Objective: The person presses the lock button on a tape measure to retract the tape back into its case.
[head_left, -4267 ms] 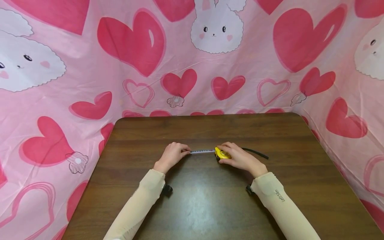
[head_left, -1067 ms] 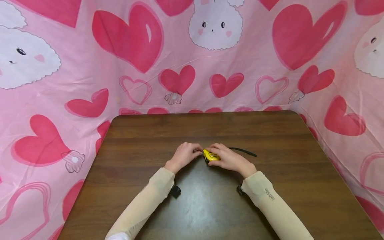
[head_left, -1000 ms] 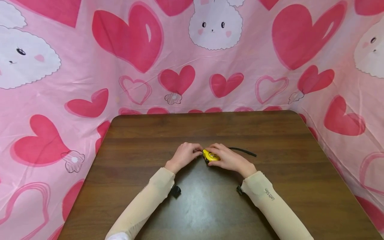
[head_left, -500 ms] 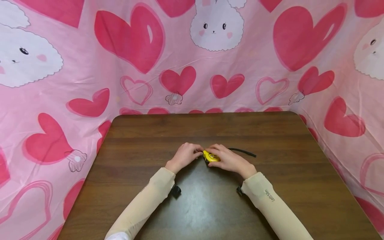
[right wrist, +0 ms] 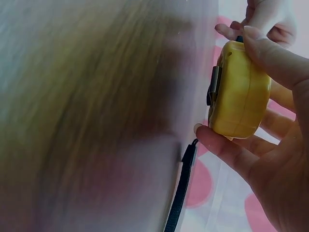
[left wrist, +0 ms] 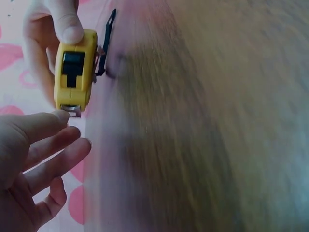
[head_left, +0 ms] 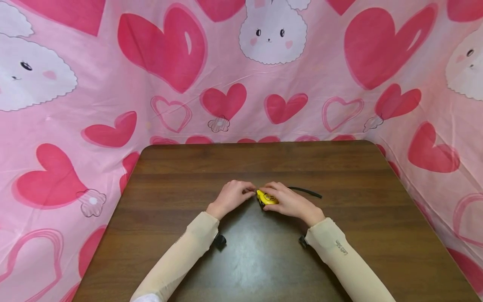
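Note:
My right hand point(head_left: 292, 202) grips a yellow tape measure point(head_left: 268, 198) by its case, thumb on one edge and fingers round the other. A metal clip point(right wrist: 215, 83) shows on the case's side. From its rear end trails a black wrist strap point(head_left: 306, 191). Close on the left, my left hand point(head_left: 233, 198) has thumb and forefinger at the tape's metal end hook point(left wrist: 73, 111), the forefinger mostly hidden behind the thumb. Its other fingers are loosely bent below. The hook sits right at the mouth of the case, with hardly any blade showing.
Both hands work over the middle of a dark brown wooden table point(head_left: 249, 260). A pink cloth point(head_left: 226, 63) with hearts and rabbits hangs behind the table and along both sides. Small black wrist cameras point(head_left: 220, 241) stick out under the sleeves.
About four seconds ago a length of blade stretched between the hands; it has since gone back into the case as the hands came together. Over the last second they have barely moved.

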Tool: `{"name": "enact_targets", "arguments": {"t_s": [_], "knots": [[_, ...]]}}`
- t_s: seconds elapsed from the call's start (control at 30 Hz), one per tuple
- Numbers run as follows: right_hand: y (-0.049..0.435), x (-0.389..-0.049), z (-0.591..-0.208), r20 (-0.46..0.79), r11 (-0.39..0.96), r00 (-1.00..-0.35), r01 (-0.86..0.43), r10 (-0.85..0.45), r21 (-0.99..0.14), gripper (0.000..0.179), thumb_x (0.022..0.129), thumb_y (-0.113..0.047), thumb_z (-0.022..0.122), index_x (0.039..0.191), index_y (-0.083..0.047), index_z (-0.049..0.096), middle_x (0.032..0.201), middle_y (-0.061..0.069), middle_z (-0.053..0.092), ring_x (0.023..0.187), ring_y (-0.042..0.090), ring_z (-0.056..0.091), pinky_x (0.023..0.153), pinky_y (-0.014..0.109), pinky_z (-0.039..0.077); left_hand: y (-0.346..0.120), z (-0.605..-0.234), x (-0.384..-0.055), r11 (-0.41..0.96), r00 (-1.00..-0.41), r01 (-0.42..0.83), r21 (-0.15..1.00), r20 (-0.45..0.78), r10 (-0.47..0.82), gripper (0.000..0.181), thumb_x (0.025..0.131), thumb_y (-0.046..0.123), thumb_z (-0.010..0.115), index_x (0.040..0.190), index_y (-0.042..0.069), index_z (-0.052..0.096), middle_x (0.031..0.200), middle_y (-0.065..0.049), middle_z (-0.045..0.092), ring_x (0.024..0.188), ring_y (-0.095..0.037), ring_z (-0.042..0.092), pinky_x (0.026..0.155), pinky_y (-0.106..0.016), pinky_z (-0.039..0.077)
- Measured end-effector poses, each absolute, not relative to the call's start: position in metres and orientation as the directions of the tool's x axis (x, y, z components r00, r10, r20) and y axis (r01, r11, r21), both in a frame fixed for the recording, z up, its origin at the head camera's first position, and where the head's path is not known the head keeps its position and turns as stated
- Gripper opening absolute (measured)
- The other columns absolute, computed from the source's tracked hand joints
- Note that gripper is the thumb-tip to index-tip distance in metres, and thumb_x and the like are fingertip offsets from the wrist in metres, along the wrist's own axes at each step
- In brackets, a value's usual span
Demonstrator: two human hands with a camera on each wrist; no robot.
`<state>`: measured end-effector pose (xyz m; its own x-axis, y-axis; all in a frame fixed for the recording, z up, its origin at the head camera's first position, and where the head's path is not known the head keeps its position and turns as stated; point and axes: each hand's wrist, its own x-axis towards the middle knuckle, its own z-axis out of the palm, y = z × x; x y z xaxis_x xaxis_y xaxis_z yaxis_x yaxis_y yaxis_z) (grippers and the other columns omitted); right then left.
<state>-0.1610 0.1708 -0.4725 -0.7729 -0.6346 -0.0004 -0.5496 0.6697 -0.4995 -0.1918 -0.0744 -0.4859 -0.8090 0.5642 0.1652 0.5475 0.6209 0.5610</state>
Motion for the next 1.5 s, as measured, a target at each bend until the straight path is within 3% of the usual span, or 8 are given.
{"name": "enact_targets", "arguments": {"t_s": [0.37,0.63,1.13,1.5], "knots": [[0.196,-0.163,-0.474,-0.004,0.706,-0.806,-0.517,-0.592,-0.484,0.064,0.095,-0.035,0.078,0.149,-0.009,0.056,0.144,0.011,0.055,0.123,0.027,0.053,0.100,0.048,0.051,-0.113,-0.491,-0.187,0.703,-0.829,0.553,0.448,0.209,0.518,0.021,0.096,0.023,0.078,0.114,0.011,0.080,0.103,-0.001,0.078,0.093,-0.022,0.067,0.082,-0.043,0.057],[0.228,-0.169,-0.477,-0.003,0.736,-0.838,-0.478,-0.546,-0.479,0.064,0.094,-0.033,0.079,0.148,-0.007,0.056,0.143,0.016,0.056,0.124,0.033,0.054,0.105,0.056,0.048,-0.146,-0.488,-0.181,0.763,-0.845,0.535,0.363,0.243,0.476,0.019,0.096,0.025,0.078,0.110,0.013,0.080,0.102,-0.001,0.077,0.092,-0.025,0.067,0.082,-0.047,0.055],[0.266,-0.180,-0.483,0.013,0.790,-0.882,-0.427,-0.470,-0.440,0.066,0.092,-0.030,0.081,0.145,0.000,0.057,0.137,0.021,0.058,0.120,0.037,0.055,0.106,0.059,0.047,-0.182,-0.485,-0.169,0.829,-0.872,0.475,0.294,0.286,0.398,0.027,0.095,0.026,0.079,0.117,0.011,0.077,0.110,-0.007,0.076,0.102,-0.031,0.067,0.084,-0.051,0.053],[0.269,-0.181,-0.489,0.050,0.792,-0.892,-0.424,-0.450,-0.439,0.067,0.093,-0.026,0.080,0.148,0.001,0.052,0.137,0.024,0.053,0.123,0.040,0.050,0.106,0.061,0.045,-0.195,-0.484,-0.166,0.837,-0.886,0.441,0.324,0.303,0.349,0.028,0.095,0.023,0.078,0.118,0.008,0.077,0.112,-0.010,0.076,0.104,-0.033,0.066,0.085,-0.052,0.052]]}}
